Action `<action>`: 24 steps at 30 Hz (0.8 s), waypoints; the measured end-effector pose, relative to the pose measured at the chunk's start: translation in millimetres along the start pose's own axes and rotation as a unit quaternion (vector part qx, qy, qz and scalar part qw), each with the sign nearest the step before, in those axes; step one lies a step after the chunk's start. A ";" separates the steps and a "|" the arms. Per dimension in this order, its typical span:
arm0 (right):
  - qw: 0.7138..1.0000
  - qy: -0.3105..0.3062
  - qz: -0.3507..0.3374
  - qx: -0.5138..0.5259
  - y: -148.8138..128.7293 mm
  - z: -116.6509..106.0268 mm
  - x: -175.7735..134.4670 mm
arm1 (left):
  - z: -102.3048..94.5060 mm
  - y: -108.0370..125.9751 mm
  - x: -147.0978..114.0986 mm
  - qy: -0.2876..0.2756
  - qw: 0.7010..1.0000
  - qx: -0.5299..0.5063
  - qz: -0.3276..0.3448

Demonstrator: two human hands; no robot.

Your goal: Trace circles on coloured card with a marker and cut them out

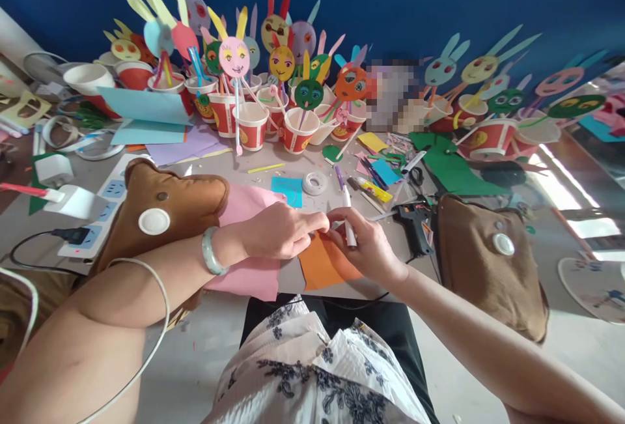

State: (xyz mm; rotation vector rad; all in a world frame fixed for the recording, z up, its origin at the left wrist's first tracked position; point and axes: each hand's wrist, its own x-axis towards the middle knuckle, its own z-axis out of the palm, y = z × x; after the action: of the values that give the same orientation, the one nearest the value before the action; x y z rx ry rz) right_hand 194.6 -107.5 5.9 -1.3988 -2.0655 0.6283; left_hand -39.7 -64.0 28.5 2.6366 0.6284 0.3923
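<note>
My right hand (365,241) has a white marker pen (347,206) between its fingers, standing nearly upright. Its thumb and index finger meet the fingertips of my left hand (283,228). The left fingers are curled and pressed together, and whatever is at the tips is too small to make out. Under both hands lie an orange paper sheet (319,266) and, to the left, a pink paper sheet (258,274). A blue paper square (287,191) and a roll of clear tape (314,183) lie just beyond the hands.
Paper cups (252,127) with paper rabbit faces (234,56) line the back. A black glue gun (415,228) and brown pouch (488,268) are at right. Another brown pouch (156,199) and a power strip (110,199) with cables are at left. Green paper (446,170) lies back right.
</note>
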 end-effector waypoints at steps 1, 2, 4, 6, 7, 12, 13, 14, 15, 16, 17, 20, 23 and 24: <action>1.000 0.007 0.016 0.020 1.0 -0.7 0.1 | -0.6 0.1 -0.5 0.004 1.000 0.006 0.003; 0.998 0.019 0.033 0.045 1.7 -1.7 0.3 | -1.1 0.3 -0.9 0.001 1.000 0.013 0.009; 0.992 0.050 0.063 0.097 1.9 -5.1 0.4 | -2.0 0.5 -1.1 -0.016 0.999 0.031 0.028; 0.984 0.086 0.083 0.135 0.0 -10.3 -0.2 | -3.1 0.6 -0.4 -0.036 0.998 0.040 0.044; 0.980 0.103 0.087 0.147 -1.4 -13.5 -1.0 | -3.8 0.6 0.1 -0.043 0.997 0.039 0.048; 0.967 0.197 0.053 0.156 -6.8 -29.6 -11.5 | -6.8 1.5 0.9 -0.075 0.993 -0.040 0.086; 0.965 0.208 0.044 0.151 -7.0 -31.8 -14.5 | -6.4 1.7 0.6 -0.084 0.990 -0.056 0.094; 0.966 0.211 0.035 0.144 -7.1 -33.5 -17.3 | -5.5 1.9 0.1 -0.092 0.989 -0.064 0.099; 0.970 0.203 0.025 0.134 -7.2 -34.6 -20.0 | -4.2 1.9 -0.4 -0.098 0.988 -0.063 0.098; 0.975 0.187 0.014 0.123 -7.4 -35.2 -22.2 | -2.7 1.7 -0.8 -0.102 0.989 -0.057 0.096; 0.980 0.165 0.001 0.109 -7.9 -35.2 -23.9 | -1.1 1.4 -1.2 -0.104 0.989 -0.048 0.092; 0.991 0.110 -0.033 0.071 -9.9 -32.4 -25.4 | 2.6 0.0 -1.7 -0.105 0.990 -0.027 0.091; 0.994 0.087 -0.051 0.046 -11.5 -27.7 -22.3 | 3.4 -1.0 -1.2 -0.104 0.990 -0.020 0.094; 0.995 0.080 -0.053 0.041 -11.5 -26.0 -20.6 | 3.3 -1.1 -1.0 -0.104 0.990 -0.018 0.095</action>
State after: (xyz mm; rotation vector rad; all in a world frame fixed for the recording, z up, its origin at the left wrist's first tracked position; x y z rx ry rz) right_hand 210.5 -128.9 28.6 -1.2416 -1.9513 0.5329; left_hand -39.8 -64.6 24.9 2.6640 0.3024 0.1771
